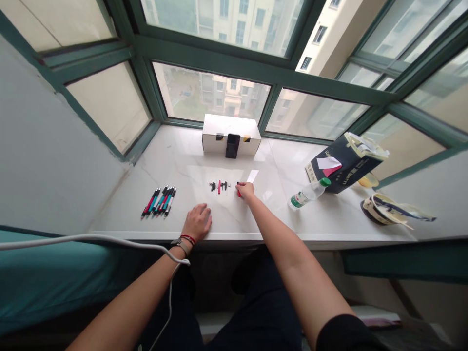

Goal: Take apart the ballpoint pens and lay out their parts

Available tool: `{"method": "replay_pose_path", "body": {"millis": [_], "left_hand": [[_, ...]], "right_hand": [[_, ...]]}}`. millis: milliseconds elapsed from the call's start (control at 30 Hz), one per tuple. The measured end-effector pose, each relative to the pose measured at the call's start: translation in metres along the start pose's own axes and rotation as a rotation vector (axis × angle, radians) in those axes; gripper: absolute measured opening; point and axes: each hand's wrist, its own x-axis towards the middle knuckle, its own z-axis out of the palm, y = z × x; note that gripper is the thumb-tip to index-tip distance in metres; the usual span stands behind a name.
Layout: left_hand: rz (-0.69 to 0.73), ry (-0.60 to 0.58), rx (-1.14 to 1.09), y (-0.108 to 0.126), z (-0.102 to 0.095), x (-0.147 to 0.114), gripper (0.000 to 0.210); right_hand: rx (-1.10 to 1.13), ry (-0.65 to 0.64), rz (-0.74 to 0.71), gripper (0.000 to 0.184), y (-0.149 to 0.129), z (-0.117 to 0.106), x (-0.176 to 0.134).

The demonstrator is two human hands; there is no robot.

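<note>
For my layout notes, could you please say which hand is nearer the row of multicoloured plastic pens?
Left: the left hand lies right of the pens; the right hand, holding a small red piece, is farther right.

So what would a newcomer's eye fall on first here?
Probably the multicolored pens bunched on the left of the white counter. Next, the right hand, near the middle, pinching a small red piece beside a row of little parts. Behind, a dark phone stands against a white box.
</note>
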Motion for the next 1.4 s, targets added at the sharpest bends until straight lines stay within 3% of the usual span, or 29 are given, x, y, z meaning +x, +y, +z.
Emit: {"method": "replay_pose_path", "body": {"millis": [233, 533, 600, 767, 867, 1033, 1400], "left_hand": [[-0.024, 0.002, -0.02, 0.004, -0.001, 0.001, 0.027], [-0.027, 0.012, 0.003, 0.003, -0.001, 0.001, 0.029], [-0.03, 0.015, 0.007, 0.003, 0.0, 0.001, 0.03], [-0.043, 0.012, 0.001, 0.003, -0.002, 0.003, 0.032], [-0.046, -0.002, 0.012, 0.003, -0.003, 0.004, 0.033], [-0.046, -0.013, 0.015, 0.004, -0.003, 0.005, 0.034], [-0.049, -0.007, 0.014, 0.004, -0.004, 0.006, 0.036]], "right_hand": [[-0.356, 0.004, 0.001, 0.023, -0.018, 0.011, 0.021], [-0.642, -0.053, -0.232, 0.031, -0.026, -0.005, 0.027], [-0.691, -0.016, -0.335, 0.031, -0.031, -0.01, 0.032], [-1.026, 0.113, -0.821, 0.06, -0.051, -0.009, 0.052], [-1.18, 0.134, -0.944, 0.076, -0.067, -0.002, 0.069], [-1.284, 0.114, -0.994, 0.093, -0.084, 0.007, 0.094], [-1.334, 0.156, -0.947, 0.092, -0.087, 0.017, 0.121]]}}
